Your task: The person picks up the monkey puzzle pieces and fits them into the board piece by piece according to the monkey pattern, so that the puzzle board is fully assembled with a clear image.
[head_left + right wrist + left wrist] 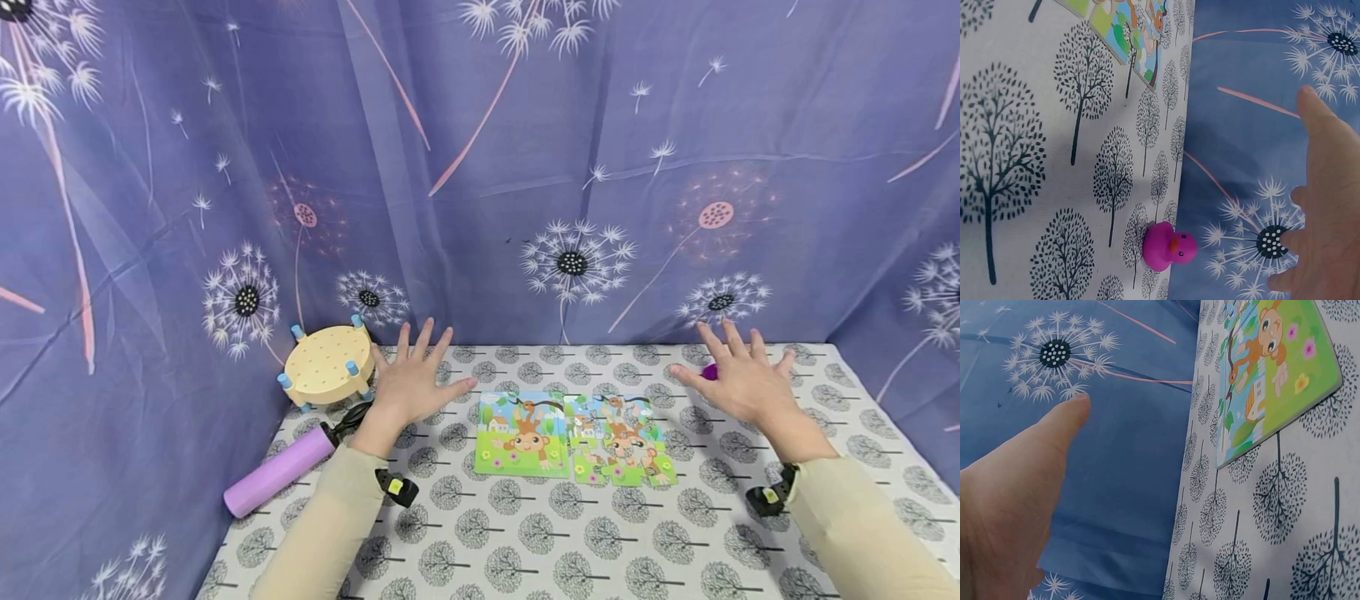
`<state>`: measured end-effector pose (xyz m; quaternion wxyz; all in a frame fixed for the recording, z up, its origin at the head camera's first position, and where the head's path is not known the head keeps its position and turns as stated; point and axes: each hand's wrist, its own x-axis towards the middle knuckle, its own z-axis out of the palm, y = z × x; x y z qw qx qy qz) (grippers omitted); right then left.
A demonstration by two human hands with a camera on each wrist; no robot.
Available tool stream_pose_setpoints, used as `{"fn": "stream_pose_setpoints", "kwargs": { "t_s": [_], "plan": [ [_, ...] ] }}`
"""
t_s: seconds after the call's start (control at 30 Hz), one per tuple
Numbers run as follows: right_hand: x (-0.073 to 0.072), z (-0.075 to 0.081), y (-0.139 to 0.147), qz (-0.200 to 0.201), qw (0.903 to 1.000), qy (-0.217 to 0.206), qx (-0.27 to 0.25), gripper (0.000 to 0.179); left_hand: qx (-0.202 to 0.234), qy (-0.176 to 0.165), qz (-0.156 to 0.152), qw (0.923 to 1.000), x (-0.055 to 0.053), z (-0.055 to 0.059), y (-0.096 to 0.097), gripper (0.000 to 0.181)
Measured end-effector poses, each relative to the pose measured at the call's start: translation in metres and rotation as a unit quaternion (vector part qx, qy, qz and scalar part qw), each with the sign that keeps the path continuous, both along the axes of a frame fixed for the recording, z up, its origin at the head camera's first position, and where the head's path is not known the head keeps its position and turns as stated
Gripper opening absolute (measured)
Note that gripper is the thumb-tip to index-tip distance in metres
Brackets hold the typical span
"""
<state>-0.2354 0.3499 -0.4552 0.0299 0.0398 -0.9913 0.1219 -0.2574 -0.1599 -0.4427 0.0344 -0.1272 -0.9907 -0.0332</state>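
My left hand (411, 390) is spread wide above the table, fingers straight, holding nothing. To its right lies a monkey picture board (521, 435), whose rounded corner shows in the left wrist view. Beside that board, a jigsaw puzzle (621, 440) with the same monkey scene has gaps and shifted pieces. My right hand (742, 385) is also spread with straight fingers and holds nothing. Partly behind its thumb in the head view is a purple rubber duck (709, 372); the right wrist view shows this duck (1166, 246) whole, near the table's back edge.
At the left back stands a pale yellow round pegboard (328, 365) with blue legs. In front of it lies a purple cylinder (279, 473) with a black end, close to the left curtain. Dandelion-print curtains (480, 250) enclose the tree-patterned tablecloth (540, 550).
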Motion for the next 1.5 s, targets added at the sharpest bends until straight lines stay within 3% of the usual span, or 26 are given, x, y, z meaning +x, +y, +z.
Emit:
{"fn": "stream_pose_setpoints", "kwargs": {
  "t_s": [0.17, 0.37, 0.67, 0.9, 1.0, 1.27, 1.5],
  "plan": [
    [0.001, 0.001, -0.001, 0.001, 1.0, -0.005, -0.007, 0.1, 0.003, -0.007, 0.001, 1.0, 0.0, -0.002, 0.0, 0.101],
    [0.003, 0.001, -0.002, -0.001, 0.9999, -0.006, -0.011, 0.1, -0.009, 0.01, -0.008, 0.9999, 0.001, -0.003, 0.001, 0.102],
    [0.006, 0.0, -0.009, 0.01, 0.9998, -0.004, -0.016, 0.098, -0.007, 0.004, -0.027, 0.9996, 0.011, -0.008, 0.009, 0.097],
    [0.009, -0.005, -0.029, 0.033, 0.9954, 0.083, -0.037, 0.092, -0.002, -0.009, -0.045, 0.999, 0.021, -0.016, 0.018, 0.097],
    [0.01, -0.009, -0.043, 0.043, 0.9926, 0.096, -0.06, 0.086, -0.007, -0.015, -0.053, 0.9985, 0.026, -0.021, 0.023, 0.097],
    [0.008, -0.026, -0.088, 0.087, 0.9877, 0.031, -0.126, 0.066, 0.001, -0.036, -0.094, 0.9949, 0.044, -0.043, 0.038, 0.097],
    [0.006, -0.045, -0.12, 0.12, 0.9823, -0.023, -0.142, 0.067, 0.016, -0.06, -0.127, 0.9899, 0.059, -0.067, 0.045, 0.094]
  ]
}}
